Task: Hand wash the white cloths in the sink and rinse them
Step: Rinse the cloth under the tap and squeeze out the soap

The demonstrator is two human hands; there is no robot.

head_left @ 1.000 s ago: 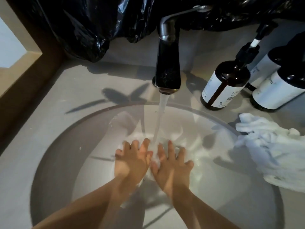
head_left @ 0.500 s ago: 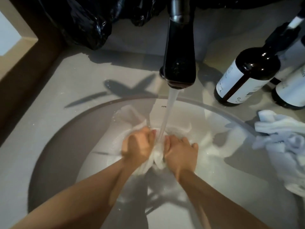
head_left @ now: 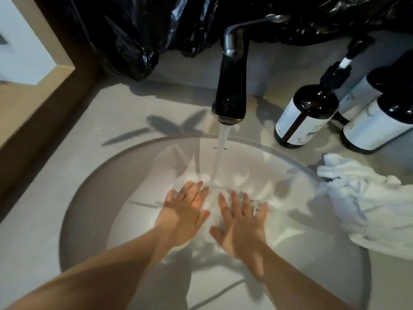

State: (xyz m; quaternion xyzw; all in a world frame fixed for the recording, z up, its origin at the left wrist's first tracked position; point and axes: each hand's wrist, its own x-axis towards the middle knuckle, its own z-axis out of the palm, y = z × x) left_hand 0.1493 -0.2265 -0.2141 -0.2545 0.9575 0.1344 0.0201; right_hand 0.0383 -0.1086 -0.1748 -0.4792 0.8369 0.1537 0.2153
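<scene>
In the sink (head_left: 93, 198) the left hand (head_left: 183, 211) and the right hand (head_left: 241, 222) lie palms down, side by side. The grip of each is spread, with straight fingers pressing the wet white cloth (head_left: 213, 209) on the basin bottom. Water (head_left: 220, 157) from the black faucet (head_left: 231, 90) falls on the cloth between the fingertips. More white cloths (head_left: 368, 204) lie on the table (head_left: 55, 175) at the right rim, near dark bottles (head_left: 306, 115).
</scene>
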